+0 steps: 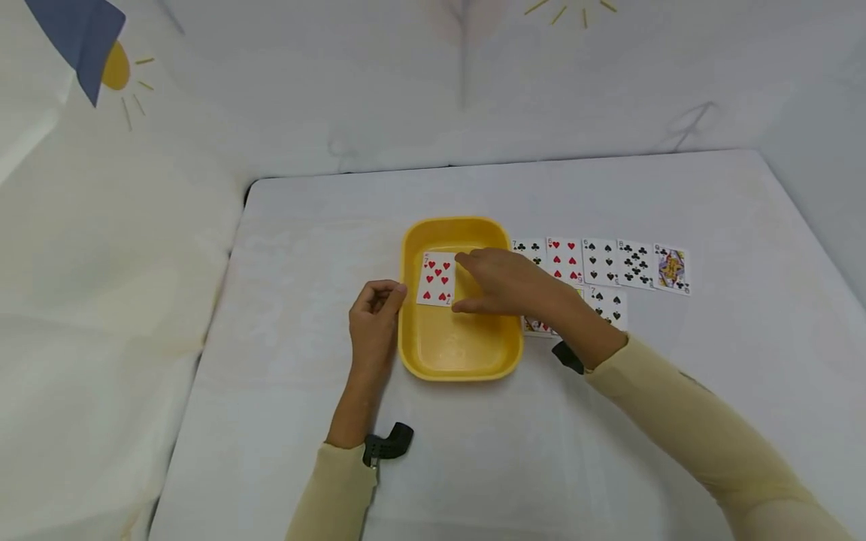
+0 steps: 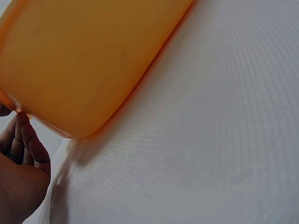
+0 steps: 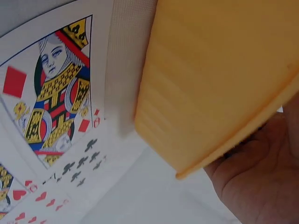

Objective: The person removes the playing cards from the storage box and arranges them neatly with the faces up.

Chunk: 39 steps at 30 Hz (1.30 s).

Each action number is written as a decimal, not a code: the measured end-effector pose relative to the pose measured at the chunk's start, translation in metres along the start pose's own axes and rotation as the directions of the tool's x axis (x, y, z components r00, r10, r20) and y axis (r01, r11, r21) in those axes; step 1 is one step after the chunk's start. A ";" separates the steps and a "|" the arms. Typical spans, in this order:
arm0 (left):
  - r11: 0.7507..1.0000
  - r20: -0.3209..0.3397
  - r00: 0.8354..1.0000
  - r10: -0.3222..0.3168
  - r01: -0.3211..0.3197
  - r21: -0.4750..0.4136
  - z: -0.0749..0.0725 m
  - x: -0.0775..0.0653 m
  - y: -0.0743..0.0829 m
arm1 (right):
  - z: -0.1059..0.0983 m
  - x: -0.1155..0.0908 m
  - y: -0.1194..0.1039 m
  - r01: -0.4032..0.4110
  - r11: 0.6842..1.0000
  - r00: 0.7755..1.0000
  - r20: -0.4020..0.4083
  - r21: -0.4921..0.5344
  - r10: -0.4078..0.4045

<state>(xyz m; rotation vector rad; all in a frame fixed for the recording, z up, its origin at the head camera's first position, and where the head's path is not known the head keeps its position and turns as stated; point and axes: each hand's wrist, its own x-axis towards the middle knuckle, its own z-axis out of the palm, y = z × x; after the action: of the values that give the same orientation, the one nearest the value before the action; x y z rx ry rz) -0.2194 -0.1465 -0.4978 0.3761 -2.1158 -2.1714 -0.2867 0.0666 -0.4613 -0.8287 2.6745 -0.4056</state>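
My left hand (image 1: 372, 323) pinches the left rim of a yellow plastic tray (image 1: 460, 353) between thumb and fingers; the left wrist view shows the fingertips at the tray's edge. Inside the tray a seven of hearts playing card (image 1: 437, 279) lies face up. My right hand (image 1: 504, 282) reaches over the tray's right rim, fingers and thumb spread apart. One fingertip is at the card's upper right corner, the thumb at its lower right corner. In the right wrist view the tray wall hides most of these fingers.
Right of the tray, face-up cards lie in two rows, including a six of hearts (image 1: 564, 259), an eight of clubs (image 1: 635, 263), a queen of clubs (image 1: 672, 268) and a seven of spades (image 1: 607, 304). A queen of diamonds (image 3: 58, 93) lies close beside the tray. White cloth (image 1: 284, 300) covers the table.
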 end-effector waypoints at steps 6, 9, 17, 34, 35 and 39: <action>1.000 0.001 1.000 0.005 -0.005 -0.006 0.003 -0.001 0.000 | 0.003 0.012 0.000 -0.033 0.999 0.999 0.030 -0.040 0.035; 1.000 0.005 1.000 0.006 -0.006 0.000 0.004 -0.001 -0.001 | 0.005 0.018 0.001 -0.060 0.997 0.997 0.045 -0.052 0.062; 1.000 0.024 1.000 0.010 -0.010 -0.004 0.005 -0.002 0.000 | 0.009 0.027 0.003 -0.095 0.994 0.991 0.086 -0.049 0.099; 1.000 0.024 0.999 0.029 -0.029 -0.001 0.002 0.012 -0.031 | 0.009 0.031 0.003 -0.133 0.989 0.982 0.124 -0.057 0.140; 0.999 0.024 0.999 0.033 -0.033 -0.003 0.002 0.012 -0.032 | 0.009 0.030 0.003 -0.135 0.989 0.982 0.123 -0.053 0.141; 0.999 0.022 0.998 0.052 -0.051 -0.006 0.002 0.012 -0.034 | 0.007 0.027 0.002 -0.126 0.992 0.986 0.110 -0.029 0.129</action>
<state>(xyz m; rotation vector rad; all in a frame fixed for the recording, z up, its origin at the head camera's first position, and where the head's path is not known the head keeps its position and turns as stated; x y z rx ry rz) -0.2275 -0.1459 -0.5326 0.2955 -2.1061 -2.1622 -0.3065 0.0509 -0.4740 -0.6611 2.6136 -0.2911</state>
